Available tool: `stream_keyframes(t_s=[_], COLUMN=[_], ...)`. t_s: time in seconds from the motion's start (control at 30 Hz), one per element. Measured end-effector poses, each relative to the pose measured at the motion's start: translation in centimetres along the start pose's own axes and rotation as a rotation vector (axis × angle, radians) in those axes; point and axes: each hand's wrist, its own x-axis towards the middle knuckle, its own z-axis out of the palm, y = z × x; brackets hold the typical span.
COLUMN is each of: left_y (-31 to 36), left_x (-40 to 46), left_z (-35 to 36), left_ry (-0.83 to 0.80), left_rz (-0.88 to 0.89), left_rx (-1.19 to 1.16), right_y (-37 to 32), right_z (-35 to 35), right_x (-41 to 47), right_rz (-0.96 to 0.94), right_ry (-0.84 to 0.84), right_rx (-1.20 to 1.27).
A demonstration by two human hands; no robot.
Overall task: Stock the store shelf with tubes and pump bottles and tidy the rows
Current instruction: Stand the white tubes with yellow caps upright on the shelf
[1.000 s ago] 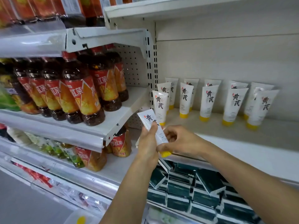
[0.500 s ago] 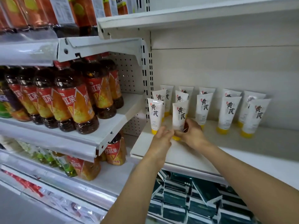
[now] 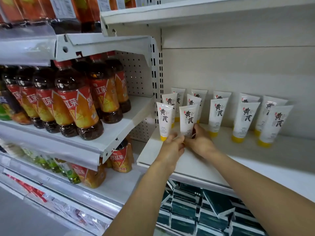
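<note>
White tubes with yellow caps and black characters stand cap-down in several short rows on the cream shelf (image 3: pixel 238 160). The front tube of the second row (image 3: pixel 188 118) stands upright just right of the front-left tube (image 3: pixel 164 118). My right hand (image 3: pixel 202 142) grips its lower right side, fingers behind it. My left hand (image 3: pixel 171 148) pinches its cap end from the left, knuckles close to the front-left tube's yellow cap. Further rows of tubes (image 3: pixel 245 120) stand to the right, untouched.
Left of the perforated upright (image 3: pixel 158 74), bottles of iced tea (image 3: pixel 80 106) fill two tilted shelves. Dark green boxes (image 3: pixel 185 206) are stacked on the shelf below. Another shelf (image 3: pixel 204 11) hangs overhead. The shelf front right of my hands is bare.
A second ago both hands held the tube tilted in front of the shelf. They carried it in and stood it cap-down at the front of the second row; they still hold its base.
</note>
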Motion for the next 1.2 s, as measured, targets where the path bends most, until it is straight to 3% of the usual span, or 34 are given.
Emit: stream_keyframes(t_s=[0.27, 0.47, 0.73, 0.97, 1.2], left_y=[0.3, -0.1, -0.4, -2.5, -7.8], left_x=[-1.2, -3.1, -8.2, -12.7, -16.4], left_z=[0.4, -1.7, -4.5, -9.3, -19.3], left_ry=[0.034, 0.170, 0.219, 0.366, 0.649], left_rz=[-0.013, 0.067, 0.113, 0.168, 0.088], left_rx=[-0.061, -0.070, -0.148, -0.168, -0.224], right_y=[-0.5, 0.1, -2.5, -6.1, -3.6], right_z=[-0.3, -1.0, -0.1, 3.4, 13.1], right_x=[-0.9, -2.9, -9.1, -15.5, -21.3], right_rz=[0.001, 0.031, -0.142, -0.309, -0.301], right_ry=[-0.036, 0.073, 0.156, 0.012, -0.368], right_rx=[0.022, -0.006, 0.300, 0.388, 0.338])
